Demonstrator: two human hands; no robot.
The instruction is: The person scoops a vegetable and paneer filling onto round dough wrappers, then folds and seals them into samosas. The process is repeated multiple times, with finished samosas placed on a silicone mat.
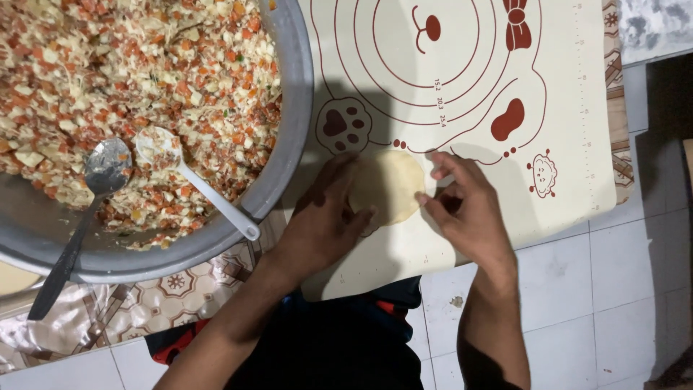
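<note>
A view from above onto a white tiled floor (621, 289) where a person works with both bare hands. The largest thing is a wide, round, dull grey metal basin (292, 137) at upper left, cut off by the top and left edges, heaped with a coarse chopped filling (144, 65) of orange, white and pale bits. In it rest a dark metal spoon (101, 180) and a white plastic spoon (195, 188), whose handle lies over the rim. To the right lies a smooth cream rolling mat (570, 108), printed with dark red rings, a paw print, a bow and small ruler marks along its edge; its top is out of view. Under the basin shows a patterned sheet (173, 289) with brown tile-like figures. On the near part of the mat lies a thin, round, pale disc of dough (390, 184), soft and matte. The left hand (325, 217) lies flat over the disc's left side, fingers spread and covering part of it. The right hand (465, 206) pinches the disc's right edge between thumb and fingertips, the other fingers loosely curled. Dark clothing fills the bottom middle, hard to make out.
</note>
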